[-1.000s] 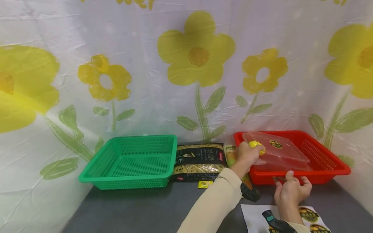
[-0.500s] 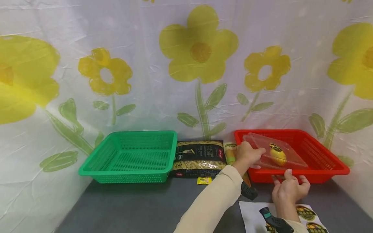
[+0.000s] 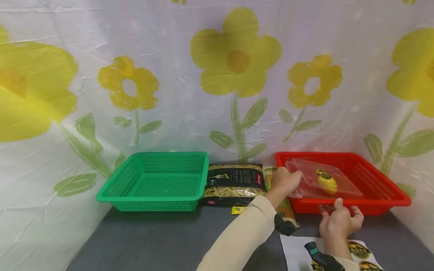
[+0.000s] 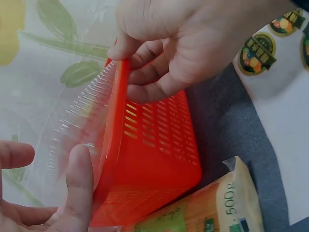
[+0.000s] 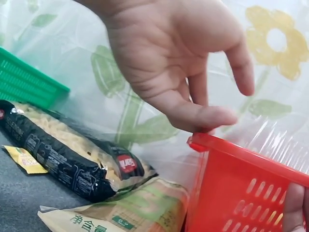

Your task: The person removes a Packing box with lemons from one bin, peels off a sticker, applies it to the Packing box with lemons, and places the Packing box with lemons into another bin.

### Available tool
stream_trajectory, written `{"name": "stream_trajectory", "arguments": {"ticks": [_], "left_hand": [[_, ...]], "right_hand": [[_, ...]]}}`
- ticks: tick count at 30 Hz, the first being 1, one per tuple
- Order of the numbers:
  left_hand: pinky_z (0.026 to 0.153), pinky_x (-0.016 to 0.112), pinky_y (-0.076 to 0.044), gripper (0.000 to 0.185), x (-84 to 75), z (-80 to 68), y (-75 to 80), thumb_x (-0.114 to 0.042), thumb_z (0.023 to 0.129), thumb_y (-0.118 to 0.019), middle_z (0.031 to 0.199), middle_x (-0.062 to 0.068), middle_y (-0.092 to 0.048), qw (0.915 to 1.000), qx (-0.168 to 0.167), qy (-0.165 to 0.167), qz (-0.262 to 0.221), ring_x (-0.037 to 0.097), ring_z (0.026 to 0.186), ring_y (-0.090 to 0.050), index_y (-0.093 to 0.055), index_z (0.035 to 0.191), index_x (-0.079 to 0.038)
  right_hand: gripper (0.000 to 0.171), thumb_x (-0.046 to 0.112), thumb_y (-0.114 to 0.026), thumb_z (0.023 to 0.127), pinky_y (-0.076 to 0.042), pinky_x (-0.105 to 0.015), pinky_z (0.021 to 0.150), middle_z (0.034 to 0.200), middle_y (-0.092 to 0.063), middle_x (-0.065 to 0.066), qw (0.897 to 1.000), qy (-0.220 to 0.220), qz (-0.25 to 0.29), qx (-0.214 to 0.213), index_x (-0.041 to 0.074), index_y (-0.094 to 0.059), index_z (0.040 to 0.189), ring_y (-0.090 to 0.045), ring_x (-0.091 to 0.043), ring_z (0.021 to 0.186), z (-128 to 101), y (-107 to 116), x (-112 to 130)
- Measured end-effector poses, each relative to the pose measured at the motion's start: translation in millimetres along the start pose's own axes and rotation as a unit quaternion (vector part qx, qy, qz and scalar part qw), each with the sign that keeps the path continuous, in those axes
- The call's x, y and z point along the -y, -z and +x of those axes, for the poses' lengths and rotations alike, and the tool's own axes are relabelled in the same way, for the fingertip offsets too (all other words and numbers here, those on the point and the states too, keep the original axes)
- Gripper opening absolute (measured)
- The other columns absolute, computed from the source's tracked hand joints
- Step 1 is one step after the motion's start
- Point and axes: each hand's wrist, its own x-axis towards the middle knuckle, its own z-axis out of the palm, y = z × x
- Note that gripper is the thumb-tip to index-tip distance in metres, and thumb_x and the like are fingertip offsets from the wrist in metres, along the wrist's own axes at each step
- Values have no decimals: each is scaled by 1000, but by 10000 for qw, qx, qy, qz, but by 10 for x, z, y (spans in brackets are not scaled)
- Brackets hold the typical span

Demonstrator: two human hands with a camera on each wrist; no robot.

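A red basket (image 3: 376,210) stands at the right, with a clear plastic box (image 3: 308,163) lying tilted in it. A yellow lemon (image 3: 327,186) shows through the box, just below its dark round sticker (image 3: 324,174). My left hand (image 3: 286,182) hovers at the basket's left front corner, beside the box. Its thumb and fingers stand apart with nothing between them; the thumb (image 4: 79,174) lies along the rim. My right hand (image 3: 340,224) grips the basket's front rim, its thumb on top and its fingers curled underneath.
Left stands a green basket (image 3: 156,206). Between the baskets lie a black pasta bag (image 3: 234,184), a small yellow packet (image 3: 238,210) and a package marked 500g (image 4: 212,208). A white sheet of stickers (image 3: 298,250) lies under my right forearm.
My left hand has let go of the lemon, which has moved rightward and down within the clear box. My right hand has kept its grip on the rim.
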Motion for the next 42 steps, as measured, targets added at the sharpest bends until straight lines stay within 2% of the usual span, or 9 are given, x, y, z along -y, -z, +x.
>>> {"name": "stream_trajectory", "arguments": {"ticks": [4,11,14,18,21,27,31,37,42], "left_hand": [[48,38,-58,25,33,-12,103,-20,87,-72,75,14,-57,9991,20,47,-419,23,38,-57,-55,73,-8],[41,36,-54,13,169,-59,309,-10,85,-70,71,8,-55,9926,98,-24,-1211,20,38,-45,-60,92,-14],[38,30,-50,9,301,-152,465,-10,87,-66,81,9,-61,9892,250,-169,-1435,18,42,-45,-61,94,-13],[41,28,-51,10,536,-288,712,-12,91,-61,95,9,-65,9822,504,-354,-1775,17,50,-48,-60,101,-11],[44,29,-53,16,689,-341,882,-14,93,-60,95,7,-64,9789,606,-452,-1901,17,53,-50,-59,107,-8],[45,28,-53,20,923,-377,1172,-13,92,-59,91,8,-61,9794,471,-664,-1850,16,54,-55,-61,110,-4],[47,30,-54,19,1120,-372,1328,-12,90,-62,87,6,-61,9833,197,-740,-1652,17,57,-58,-63,107,-3],[49,33,-55,17,1385,-347,1487,-11,91,-63,70,7,-58,9802,-212,-1133,-1609,21,58,-60,-64,104,0],[48,36,-56,13,1520,-307,1565,-8,95,-60,68,14,-58,9715,-165,-1748,-1594,28,56,-61,-64,101,3]], "right_hand": [[37,19,-67,96,-60,-30,64,137,-43,5,10000,-31,-44,-47,27,-42,122,-55,-18,110,13,-25,-9],[40,21,-69,95,-60,-31,62,133,-44,7,9999,-137,-58,-47,27,-41,122,-56,-17,108,40,-64,-28],[40,19,-72,93,-60,-30,59,124,-47,5,9998,-193,16,-97,26,-42,118,-64,-16,89,31,-33,-49],[39,16,-74,91,-58,-28,55,114,-49,2,9995,-223,15,-205,23,-43,113,-64,-16,60,18,-1,-70],[39,12,-75,91,-56,-25,52,111,-52,0,9991,-195,-96,-363,23,-43,110,-60,-15,54,20,-17,-46],[31,2,-68,93,-49,-20,45,106,-54,0,9965,56,9,-829,21,-46,104,-49,-16,41,52,-25,134],[25,1,-62,95,-46,-19,44,104,-52,1,9959,229,173,-863,20,-48,104,-45,-16,42,46,23,262],[22,0,-67,92,-46,-20,42,85,-58,-3,9971,522,283,-475,14,-54,102,-45,-17,40,-6,-20,301],[18,-6,-65,91,-43,-19,40,78,-62,-4,9956,904,258,-37,9,-58,99,-44,-15,38,-124,-121,248]]}}
